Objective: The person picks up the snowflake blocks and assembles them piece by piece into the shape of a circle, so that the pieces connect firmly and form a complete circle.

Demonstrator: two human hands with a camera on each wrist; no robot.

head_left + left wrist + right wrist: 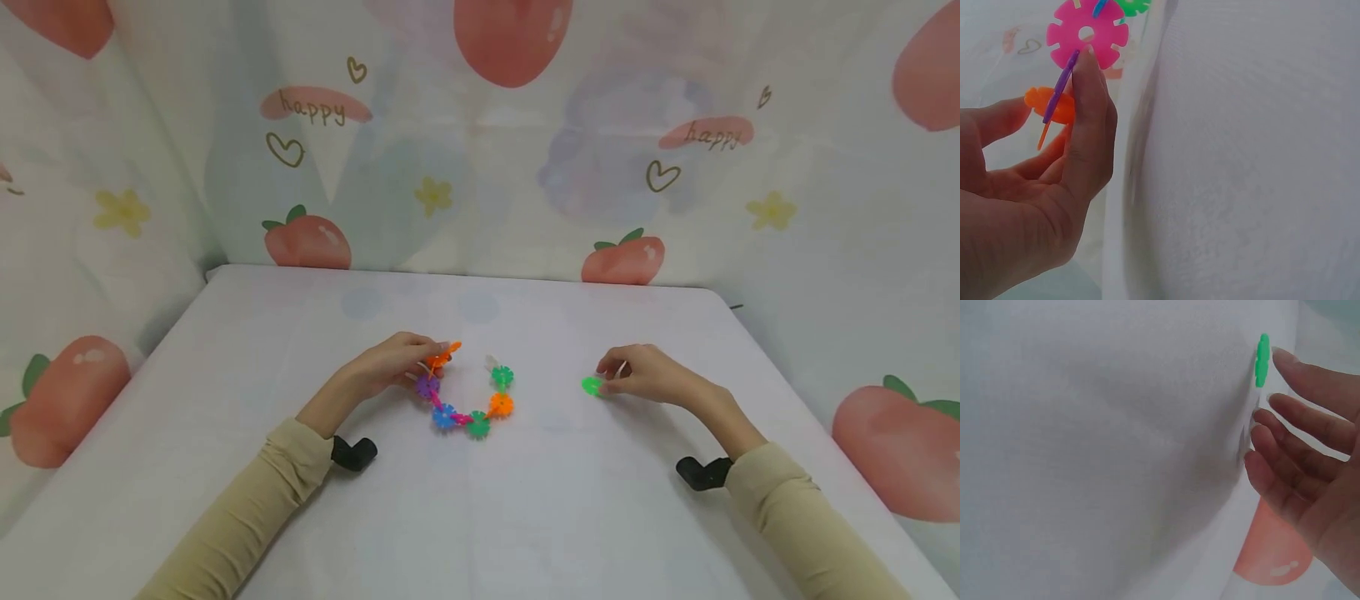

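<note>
My left hand (pixel 401 360) pinches an orange notched plastic disc (pixel 441 358) at the upper left end of a curved chain of linked discs. In the left wrist view, thumb and fingers meet around the orange disc (pixel 1057 105), joined to a purple disc (pixel 1060 87); a pink disc (pixel 1110 40) shows beyond. The chain curves through a blue disc (pixel 444 417) and a green disc (pixel 477 425) to a whitish piece (pixel 491 362). On the right, a loose bright green disc (pixel 591 386) lies on the table by my right hand (pixel 648 373), whose fingers are spread, thumb tip close to the disc (pixel 1262 360).
The white-covered table (pixel 570 517) runs back to a fruit-printed curtain (pixel 480 167), with curtains on both sides too. A black wrist-worn device (pixel 355 454) juts from the left sleeve, and a similar one (pixel 703 473) from the right sleeve.
</note>
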